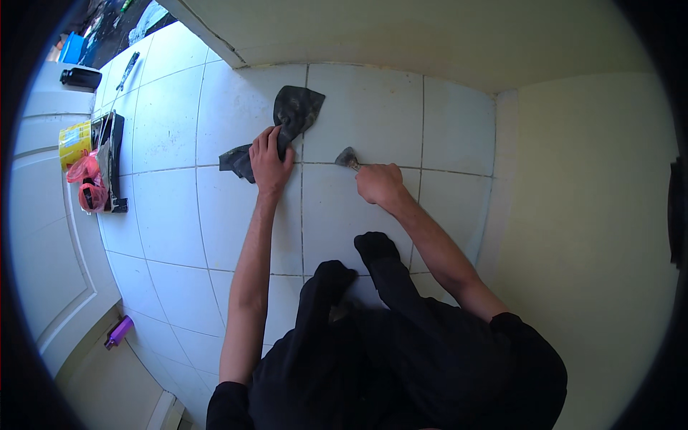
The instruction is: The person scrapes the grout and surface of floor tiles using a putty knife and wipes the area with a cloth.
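My left hand (269,163) is closed round the bunched middle of a dark grey cloth (297,106) on the white tiles. One end of the cloth spreads out beyond my fingers, and the other lies to the left of my hand. In a closed fist, my right hand (380,183) grips a scraper (347,157). The scraper's wide grey blade points away to the left, low over or against the tiles; contact is hard to make out. Most of its handle is hidden in my fist. A short gap of bare tile separates cloth and blade.
Walls (401,36) bound the floor ahead and to the right. At the left, a black tray (115,165) holds or adjoins a yellow tub (74,144) and pink plastic bags (87,179). A purple bottle (120,331) lies nearer. My black-socked feet (376,247) are just behind my hands.
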`<state>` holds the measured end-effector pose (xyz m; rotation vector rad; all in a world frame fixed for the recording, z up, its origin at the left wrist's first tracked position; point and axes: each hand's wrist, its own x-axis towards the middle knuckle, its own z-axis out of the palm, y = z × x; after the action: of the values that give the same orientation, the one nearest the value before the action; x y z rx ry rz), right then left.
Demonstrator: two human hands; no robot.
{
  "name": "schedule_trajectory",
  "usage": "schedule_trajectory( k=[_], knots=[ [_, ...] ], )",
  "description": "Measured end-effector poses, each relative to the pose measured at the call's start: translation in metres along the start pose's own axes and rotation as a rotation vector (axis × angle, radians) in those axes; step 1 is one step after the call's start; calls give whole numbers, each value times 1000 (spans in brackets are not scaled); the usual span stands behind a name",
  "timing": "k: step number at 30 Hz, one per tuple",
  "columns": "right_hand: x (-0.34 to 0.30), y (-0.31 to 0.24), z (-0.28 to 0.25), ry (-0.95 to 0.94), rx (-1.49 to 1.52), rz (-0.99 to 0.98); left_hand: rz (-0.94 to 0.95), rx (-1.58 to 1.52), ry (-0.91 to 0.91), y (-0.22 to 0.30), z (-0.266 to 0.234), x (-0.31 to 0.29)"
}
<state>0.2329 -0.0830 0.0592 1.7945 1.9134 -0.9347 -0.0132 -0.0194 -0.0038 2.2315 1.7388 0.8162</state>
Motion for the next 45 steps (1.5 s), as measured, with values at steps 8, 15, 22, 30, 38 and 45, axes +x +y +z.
schedule_trajectory(
  k=[8,15,22,30,38,45],
  knots=[
    [1,-3,8,87,23,-6,-2,-1,9,2,-2,1],
    [-2,-6,-10,-83,-28,36,6,-2,18,1,-1,1],
    [-3,-5,2,-53,-42,14,3,4,13,0,1,0],
    [1,-9,5,180,105,40,4,-6,27,0,0,0],
    [-1,0,3,65,-10,21,7,-11,19,0,-1,2],
    [-7,1,5,25,54,63,13,-6,28,-1,-2,2]
  ],
)
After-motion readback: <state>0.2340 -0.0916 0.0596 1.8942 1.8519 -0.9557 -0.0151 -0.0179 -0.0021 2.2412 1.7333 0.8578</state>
